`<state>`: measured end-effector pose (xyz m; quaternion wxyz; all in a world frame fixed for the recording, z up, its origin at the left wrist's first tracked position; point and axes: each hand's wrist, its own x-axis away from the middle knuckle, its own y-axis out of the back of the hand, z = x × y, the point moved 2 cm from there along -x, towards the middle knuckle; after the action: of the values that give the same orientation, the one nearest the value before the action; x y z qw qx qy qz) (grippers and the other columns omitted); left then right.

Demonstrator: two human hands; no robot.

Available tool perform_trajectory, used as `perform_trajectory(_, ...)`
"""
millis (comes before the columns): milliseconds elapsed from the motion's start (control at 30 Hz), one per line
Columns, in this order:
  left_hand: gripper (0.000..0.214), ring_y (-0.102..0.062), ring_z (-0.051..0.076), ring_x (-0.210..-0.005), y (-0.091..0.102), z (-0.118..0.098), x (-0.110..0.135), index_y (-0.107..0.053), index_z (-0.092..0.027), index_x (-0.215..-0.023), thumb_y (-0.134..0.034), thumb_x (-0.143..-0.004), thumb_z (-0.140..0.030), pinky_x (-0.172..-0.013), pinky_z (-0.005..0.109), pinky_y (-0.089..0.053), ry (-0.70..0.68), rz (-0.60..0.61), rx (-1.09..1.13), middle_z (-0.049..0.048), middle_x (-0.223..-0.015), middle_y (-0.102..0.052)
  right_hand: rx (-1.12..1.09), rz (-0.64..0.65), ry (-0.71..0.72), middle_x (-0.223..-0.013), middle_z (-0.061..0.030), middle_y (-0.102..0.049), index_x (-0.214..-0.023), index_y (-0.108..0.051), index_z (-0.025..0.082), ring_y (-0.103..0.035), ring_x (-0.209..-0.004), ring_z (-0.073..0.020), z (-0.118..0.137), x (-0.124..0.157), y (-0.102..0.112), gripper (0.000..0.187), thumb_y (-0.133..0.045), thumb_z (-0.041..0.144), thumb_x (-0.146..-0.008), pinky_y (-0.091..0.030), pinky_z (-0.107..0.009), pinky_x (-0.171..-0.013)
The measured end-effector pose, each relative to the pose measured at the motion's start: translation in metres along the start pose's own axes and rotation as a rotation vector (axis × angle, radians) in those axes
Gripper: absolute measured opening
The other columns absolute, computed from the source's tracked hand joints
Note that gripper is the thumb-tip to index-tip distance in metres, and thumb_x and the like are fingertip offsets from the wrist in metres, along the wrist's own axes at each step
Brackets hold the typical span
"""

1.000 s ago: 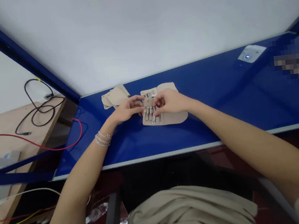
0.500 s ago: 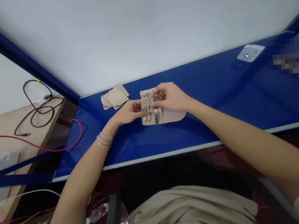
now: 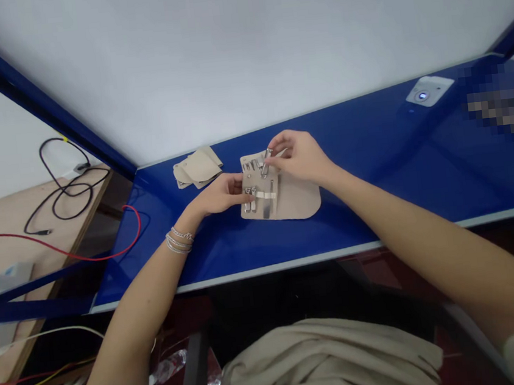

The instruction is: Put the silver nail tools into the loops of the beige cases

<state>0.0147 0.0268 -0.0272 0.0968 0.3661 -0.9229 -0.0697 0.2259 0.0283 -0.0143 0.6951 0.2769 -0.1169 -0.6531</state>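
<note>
Two hands work over a beige pouch (image 3: 297, 200) lying open on a blue table (image 3: 377, 204). The right hand (image 3: 299, 157) pinches a small metal tool (image 3: 264, 165), partly hidden; the left hand's (image 3: 218, 195) flat fingers (image 3: 243, 199) cover other tools (image 3: 252, 196).

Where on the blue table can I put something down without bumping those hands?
Past the right hand, the blue table is bare up to the white round device. Another bare strip lies between the forearms, below the beige pouch. It is crowded at the metal tools, beside the left hand, and by the stack of beige pieces.
</note>
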Motion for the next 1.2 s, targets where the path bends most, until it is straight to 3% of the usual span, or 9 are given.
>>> perform_trajectory(167,0.04,-0.069,0.019,-0.085,0.003,-0.002,0.003,-0.069,-0.008,-0.106,-0.082,-0.07,-0.02,-0.08,0.031,-0.055,-0.019,0.074,-0.037,0.0105,-0.095,-0.074,0.028,-0.11,-0.029,-0.097,-0.0101,-0.07,-0.106,-0.061,0.015,-0.066,-0.076,-0.0199,-0.003,-0.004,0.005,0.032,-0.07,0.028,-0.078,-0.052,-0.036,-0.071)
perform_trajectory(233,0.038,-0.069,0.019,-0.084,0.004,-0.002,0.004,-0.07,-0.009,-0.104,-0.082,-0.071,-0.02,-0.078,0.03,-0.055,-0.029,0.112,-0.041,0.0109,-0.096,-0.074,0.041,-0.086,-0.027,-0.095,-0.0094,-0.071,-0.103,-0.062,0.015,-0.065,-0.074,-0.0189,-0.003,-0.005,0.006,0.03,-0.071,0.023,-0.075,-0.052,-0.035,-0.071)
perform_trajectory(400,0.033,-0.067,0.018,-0.08,0.004,-0.004,0.005,-0.071,-0.009,-0.102,-0.08,-0.073,-0.023,-0.072,0.028,-0.054,-0.034,0.156,-0.064,0.0101,-0.092,-0.073,0.092,0.161,0.016,-0.094,-0.0079,-0.072,-0.1,-0.066,0.016,-0.067,-0.077,-0.0184,-0.004,-0.001,0.001,0.03,-0.069,0.013,-0.07,-0.052,-0.03,-0.07)
perform_trajectory(533,0.035,-0.065,0.017,-0.075,0.004,-0.007,0.006,-0.072,-0.009,-0.102,-0.079,-0.074,-0.028,-0.069,0.027,-0.052,0.009,0.106,-0.102,0.0075,-0.086,-0.072,0.129,0.358,0.107,-0.095,-0.008,-0.074,-0.113,-0.065,0.016,-0.067,-0.079,-0.0182,-0.002,0.004,-0.005,0.045,-0.069,0.012,-0.068,-0.053,-0.028,-0.071)
perform_trajectory(633,0.036,-0.066,0.019,-0.08,0.003,-0.008,0.006,-0.072,-0.01,-0.105,-0.077,-0.077,-0.032,-0.074,0.029,-0.052,0.038,0.091,-0.109,0.0079,-0.09,-0.073,0.179,0.437,0.146,-0.093,-0.0083,-0.075,-0.103,-0.07,0.015,-0.068,-0.08,-0.0196,0.002,0.007,-0.006,0.034,-0.069,0.017,-0.069,-0.052,-0.028,-0.071)
perform_trajectory(733,0.038,-0.066,0.019,-0.083,0.003,-0.007,0.006,-0.072,-0.01,-0.107,-0.076,-0.079,-0.034,-0.077,0.031,-0.052,0.039,0.102,-0.104,0.0084,-0.092,-0.073,0.262,0.433,0.146,-0.089,-0.0083,-0.075,-0.09,-0.074,0.015,-0.068,-0.081,-0.0206,0.005,0.008,-0.004,0.021,-0.068,0.019,-0.07,-0.051,-0.028,-0.07)
perform_trajectory(967,0.039,-0.064,0.018,-0.082,0.003,-0.006,0.005,-0.071,-0.01,-0.107,-0.075,-0.079,-0.037,-0.077,0.03,-0.05,0.039,0.096,-0.124,0.0076,-0.092,-0.071,0.315,0.329,0.14,-0.085,-0.0076,-0.076,-0.089,-0.076,0.014,-0.067,-0.075,-0.0194,0.007,0.006,-0.002,0.019,-0.067,0.016,-0.073,-0.05,-0.029,-0.067)
perform_trajectory(1100,0.038,-0.062,0.017,-0.08,0.001,-0.008,0.005,-0.071,-0.009,-0.104,-0.075,-0.079,-0.037,-0.075,0.029,-0.048,0.045,0.093,-0.117,0.0081,-0.092,-0.071,0.169,0.133,0.26,-0.087,-0.0067,-0.074,-0.089,-0.075,0.017,-0.064,-0.072,-0.0176,0.009,0.006,-0.001,0.016,-0.064,0.025,-0.081,-0.049,-0.031,-0.066)
perform_trajectory(1200,0.038,-0.059,0.015,-0.075,0.001,-0.008,0.005,-0.071,-0.009,-0.103,-0.074,-0.079,-0.038,-0.071,0.028,-0.046,0.038,0.086,-0.138,0.0065,-0.088,-0.069,0.046,0.145,0.382,-0.093,-0.007,-0.073,-0.09,-0.075,0.019,-0.063,-0.077,-0.0176,0.013,0.009,-0.001,0.018,-0.065,0.032,-0.082,-0.049,-0.031,-0.067)
